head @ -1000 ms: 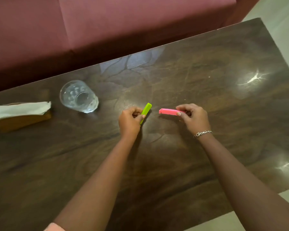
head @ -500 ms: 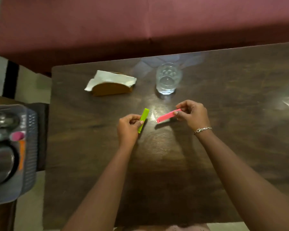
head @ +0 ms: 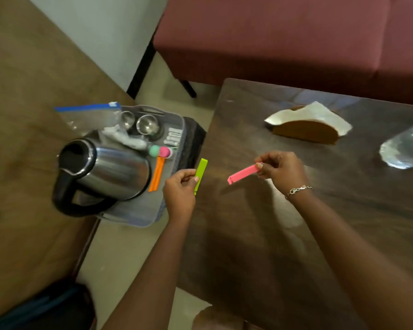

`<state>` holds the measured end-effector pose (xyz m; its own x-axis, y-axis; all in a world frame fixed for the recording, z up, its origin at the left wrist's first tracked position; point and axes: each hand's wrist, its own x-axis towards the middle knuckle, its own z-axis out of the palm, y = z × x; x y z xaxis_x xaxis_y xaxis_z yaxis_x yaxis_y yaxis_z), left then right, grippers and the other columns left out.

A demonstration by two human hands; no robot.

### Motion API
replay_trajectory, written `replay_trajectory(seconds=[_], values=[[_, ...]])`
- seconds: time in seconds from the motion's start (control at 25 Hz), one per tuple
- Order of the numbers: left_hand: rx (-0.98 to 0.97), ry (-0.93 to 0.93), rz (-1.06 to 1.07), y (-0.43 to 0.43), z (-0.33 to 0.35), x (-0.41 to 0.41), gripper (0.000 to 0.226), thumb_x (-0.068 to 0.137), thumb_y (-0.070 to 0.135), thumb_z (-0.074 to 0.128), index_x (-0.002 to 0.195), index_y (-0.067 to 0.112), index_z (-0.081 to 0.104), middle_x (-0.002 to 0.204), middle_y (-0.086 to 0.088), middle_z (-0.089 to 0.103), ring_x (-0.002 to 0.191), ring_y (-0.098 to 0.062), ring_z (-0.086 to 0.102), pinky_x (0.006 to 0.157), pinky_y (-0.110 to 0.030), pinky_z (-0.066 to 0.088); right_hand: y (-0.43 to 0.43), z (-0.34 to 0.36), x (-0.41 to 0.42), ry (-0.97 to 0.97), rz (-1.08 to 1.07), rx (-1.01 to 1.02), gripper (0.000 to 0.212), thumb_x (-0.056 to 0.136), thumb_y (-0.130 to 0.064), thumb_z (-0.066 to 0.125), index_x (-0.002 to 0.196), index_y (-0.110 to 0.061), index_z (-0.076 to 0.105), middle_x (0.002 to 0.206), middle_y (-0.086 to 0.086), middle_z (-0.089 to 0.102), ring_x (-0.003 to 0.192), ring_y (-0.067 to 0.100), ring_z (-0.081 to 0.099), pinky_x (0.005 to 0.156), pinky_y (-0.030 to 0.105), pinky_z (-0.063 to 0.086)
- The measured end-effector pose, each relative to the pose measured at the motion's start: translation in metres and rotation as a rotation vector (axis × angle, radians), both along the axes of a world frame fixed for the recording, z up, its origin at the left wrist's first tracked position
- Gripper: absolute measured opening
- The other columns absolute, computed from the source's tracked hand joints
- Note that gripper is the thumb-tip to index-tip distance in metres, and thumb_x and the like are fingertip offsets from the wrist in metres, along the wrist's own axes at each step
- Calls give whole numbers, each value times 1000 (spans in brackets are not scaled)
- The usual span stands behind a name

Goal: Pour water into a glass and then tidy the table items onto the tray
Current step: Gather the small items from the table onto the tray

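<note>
thumb and fingertips of my left hand pinch the green clip upright, just off the tabletop's left edge and beside the tray. my right hand pinches one end of the pink clip, held above the tabletop near that same edge. i'd lay the green one flat alongside the orange clip, well clear of the kettle, then follow with the pink. the glass and napkin holder sit nearer the far edge.
</note>
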<state>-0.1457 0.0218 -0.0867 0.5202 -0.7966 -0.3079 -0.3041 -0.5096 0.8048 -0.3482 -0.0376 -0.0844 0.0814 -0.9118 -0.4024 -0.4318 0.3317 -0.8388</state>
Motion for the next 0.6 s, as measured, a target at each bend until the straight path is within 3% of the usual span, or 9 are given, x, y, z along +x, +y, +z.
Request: replay_trajectory(seconds=[0.16, 0.28, 0.44, 0.6], values=[[16, -184, 186, 17, -5, 69, 14, 80, -2, 63, 93, -1, 69, 83, -13, 68, 74, -21, 60, 71, -27, 47, -10, 9, 74, 38, 152, -52, 11, 82, 0, 61, 80, -8, 69, 70, 12, 67, 64, 22, 62, 71, 31, 52], [130, -283, 234, 27, -25, 96, 15, 80, -1, 63, 92, 1, 70, 89, -20, 71, 82, -32, 64, 73, -35, 48, -16, 10, 118, 97, 261, -118, 9, 81, -2, 62, 83, -5, 71, 76, 14, 70, 72, 23, 63, 71, 29, 50], [196, -307, 216, 23, -46, 107, 20, 82, -4, 50, 90, 3, 68, 88, -21, 70, 84, -35, 63, 68, -36, 45, -26, 3, 168, 191, 394, -167, 11, 79, -1, 61, 84, -8, 68, 74, 7, 66, 77, 24, 64, 79, 35, 53], [269, -323, 147, 8, -61, 117, 23, 83, -3, 43, 86, 9, 62, 90, -19, 67, 84, -37, 59, 66, -36, 42, -34, -13, 202, 341, 534, -212, 18, 81, -4, 56, 95, -11, 67, 97, 14, 69, 94, 33, 61, 80, 35, 49]])
